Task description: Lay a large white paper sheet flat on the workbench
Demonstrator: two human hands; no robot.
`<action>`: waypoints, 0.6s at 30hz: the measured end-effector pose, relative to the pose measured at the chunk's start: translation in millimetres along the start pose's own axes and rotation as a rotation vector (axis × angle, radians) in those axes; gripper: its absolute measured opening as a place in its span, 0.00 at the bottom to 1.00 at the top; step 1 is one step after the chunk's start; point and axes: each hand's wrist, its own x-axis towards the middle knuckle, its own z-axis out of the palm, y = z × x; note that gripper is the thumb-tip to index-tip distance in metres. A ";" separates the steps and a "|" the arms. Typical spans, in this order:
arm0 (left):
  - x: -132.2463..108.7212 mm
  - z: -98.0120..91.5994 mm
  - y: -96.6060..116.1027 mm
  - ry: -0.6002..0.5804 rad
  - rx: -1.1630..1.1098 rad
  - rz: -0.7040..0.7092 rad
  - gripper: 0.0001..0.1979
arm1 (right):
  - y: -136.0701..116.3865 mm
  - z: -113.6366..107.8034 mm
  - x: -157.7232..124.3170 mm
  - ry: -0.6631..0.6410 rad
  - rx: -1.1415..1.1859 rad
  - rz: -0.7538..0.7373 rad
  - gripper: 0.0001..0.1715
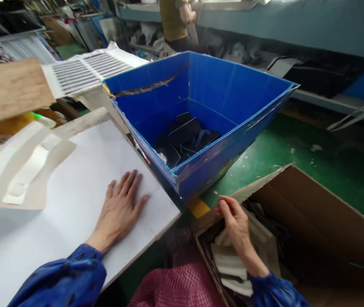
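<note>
My left hand (pixel 118 213) lies flat on the white tabletop (pixel 86 170), fingers spread, holding nothing. Farther left on that surface rest curved cream pieces (pixel 25 170) with a white strip (pixel 30 168) across them. Above the near edge of a cardboard box (pixel 322 204), my right hand (pixel 235 221) is closed in a pinch. A tiny pale speck shows by its fingertips, but I cannot make out whether they hold it. Beneath that hand, cream and white pieces (pixel 231 264) sit inside the box, partly hidden by my wrist and sleeve.
A large blue bin (pixel 239 89) stands ahead with dark flat pieces (pixel 185 132) at its bottom. Behind the table are a striped white panel (pixel 89 70) and a wooden board (pixel 12 91). A person (pixel 174 21) stands at the back bench. Scraps dot the green floor (pixel 265 157).
</note>
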 end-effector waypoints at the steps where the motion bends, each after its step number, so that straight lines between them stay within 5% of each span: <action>1: 0.2 -1.2 0.5 -0.004 0.004 -0.010 0.33 | 20.8 -31.5 5.3 0.007 -0.007 0.062 0.25; 4: 2.7 -0.4 1.8 -0.013 0.018 -0.015 0.33 | 60.7 -83.5 9.7 -0.134 -0.112 0.174 0.29; 9: 6.7 4.8 2.8 -0.031 0.019 -0.010 0.33 | 119.9 -107.4 -24.0 -0.122 -0.221 0.278 0.33; 11: 7.3 5.1 3.3 -0.032 0.015 -0.004 0.33 | 168.0 -128.3 -55.8 -0.318 -0.521 0.335 0.44; 14: 7.3 5.4 3.4 -0.031 0.010 -0.013 0.33 | 247.2 -166.2 -118.0 -0.599 -1.390 0.353 0.65; 18: 7.4 6.9 2.4 -0.040 0.007 -0.015 0.33 | 310.0 -182.3 -169.3 -0.581 -1.663 0.161 0.46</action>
